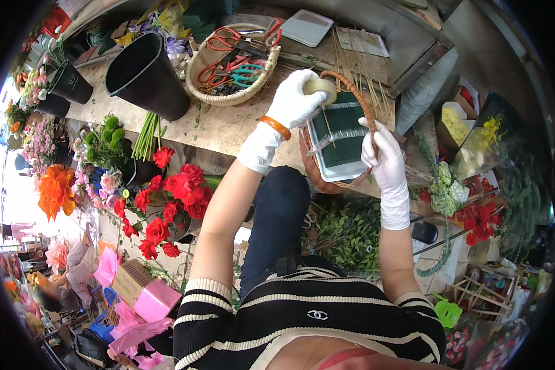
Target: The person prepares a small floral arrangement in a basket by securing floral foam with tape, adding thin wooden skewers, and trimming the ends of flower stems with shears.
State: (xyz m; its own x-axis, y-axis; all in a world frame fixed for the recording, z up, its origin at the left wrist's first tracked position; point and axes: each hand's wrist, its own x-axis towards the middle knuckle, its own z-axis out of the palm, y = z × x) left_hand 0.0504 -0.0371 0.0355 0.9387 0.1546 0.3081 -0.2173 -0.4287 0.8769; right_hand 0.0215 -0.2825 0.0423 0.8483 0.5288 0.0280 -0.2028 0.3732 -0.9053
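My left hand [296, 100], in a white glove with an orange bangle at the wrist, is closed round a roll of pale tape [324, 90]. Just below it stands a brown wicker basket [308, 161] with an arched handle [359, 97]. Inside the basket is a white plastic tray [344, 173] holding dark green floral foam [346, 118]. A strip of clear tape [339, 139] crosses the foam, and a thin stick lies over it. My right hand [385, 153], also gloved, grips the handle near its base at the basket's right side.
On the wooden table [228, 131] stand a round basket of scissors and pliers [194, 68], a black bucket [148, 77] and thin sticks [361, 65]. Red roses [179, 194] crowd the left, green foliage [345, 237] lies below, and wrapped flowers [481, 139] stand right.
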